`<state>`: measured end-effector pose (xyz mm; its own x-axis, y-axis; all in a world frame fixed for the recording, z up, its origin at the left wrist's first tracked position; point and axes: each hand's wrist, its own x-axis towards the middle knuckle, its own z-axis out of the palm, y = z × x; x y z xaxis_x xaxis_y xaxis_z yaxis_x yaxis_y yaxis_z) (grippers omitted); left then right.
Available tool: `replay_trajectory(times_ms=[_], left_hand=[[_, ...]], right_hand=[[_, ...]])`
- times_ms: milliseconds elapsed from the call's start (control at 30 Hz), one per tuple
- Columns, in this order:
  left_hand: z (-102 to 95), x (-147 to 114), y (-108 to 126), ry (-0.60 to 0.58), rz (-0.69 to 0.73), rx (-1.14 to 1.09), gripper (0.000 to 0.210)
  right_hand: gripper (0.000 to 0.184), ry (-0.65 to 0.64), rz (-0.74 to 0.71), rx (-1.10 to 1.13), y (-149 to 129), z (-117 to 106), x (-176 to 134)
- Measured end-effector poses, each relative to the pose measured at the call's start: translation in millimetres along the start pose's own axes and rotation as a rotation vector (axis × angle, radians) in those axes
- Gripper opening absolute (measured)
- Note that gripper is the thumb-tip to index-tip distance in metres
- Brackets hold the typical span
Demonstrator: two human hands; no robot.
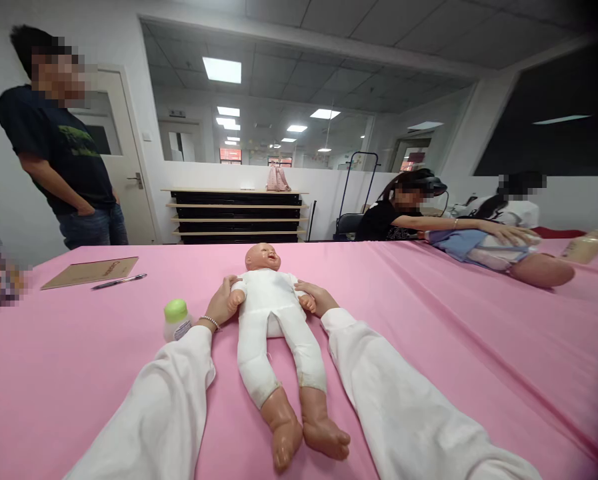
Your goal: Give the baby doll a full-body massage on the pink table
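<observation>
A baby doll (273, 300) with a white cloth body and brown vinyl head, hands and feet lies on its back, its feet towards me. My left hand (222, 304) is closed around the doll's arm on the left, fingers at its sleeve just above the small vinyl hand. On the other side my right hand (321, 299) grips the other arm, fingertips over the upper sleeve. Both wrists rest low near the cloth. Beside my left wrist stands a small translucent bottle (177, 323) with a green cap.
A pink cloth (129, 373) covers the table. A brown notebook (91, 272) and a pen (119, 282) lie at the back left. At the right, a person (403, 207) reaches over another doll (541, 269) near a yellowish bottle (583, 247). Another person (69, 153) stands beyond the left edge.
</observation>
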<state>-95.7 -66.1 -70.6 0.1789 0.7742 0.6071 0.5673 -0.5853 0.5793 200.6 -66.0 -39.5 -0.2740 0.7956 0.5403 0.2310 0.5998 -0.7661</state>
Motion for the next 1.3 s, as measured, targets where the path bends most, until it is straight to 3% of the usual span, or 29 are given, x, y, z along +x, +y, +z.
replay_trajectory(times_ms=[100, 233, 367, 533, 767, 1000, 1300], left_hand=[[6.6, 4, -2, 0.086, -0.13, -0.114, 0.048], [17.7, 15, -1, 0.202, -0.304, -0.111, 0.038], [22.2, 29, -1, 0.206, -0.356, -0.036, 0.026], [21.8, 41, -18, 0.138, -0.487, 0.045, 0.042], [22.1, 59, -26, 0.044, -0.699, 0.228, 0.063], [20.2, 56, -19, 0.002, -0.694, 0.282, 0.066], [16.5, 49, -13, -0.037, -0.628, 0.301, 0.067]], right_hand=[[0.03, 0.076, 0.04, 0.031, 4, 4, 2], [0.049, 0.229, 0.08, -0.014, 26, 20, 17], [0.052, 0.353, 0.149, -0.175, 45, 36, 39], [0.054, 0.266, 0.225, -0.345, 57, 37, 53], [0.052, 0.23, 0.219, -0.328, 58, 36, 53], [0.053, 0.228, 0.299, -0.329, 59, 36, 52], [0.054, 0.259, 0.3, -0.302, 56, 35, 50]])
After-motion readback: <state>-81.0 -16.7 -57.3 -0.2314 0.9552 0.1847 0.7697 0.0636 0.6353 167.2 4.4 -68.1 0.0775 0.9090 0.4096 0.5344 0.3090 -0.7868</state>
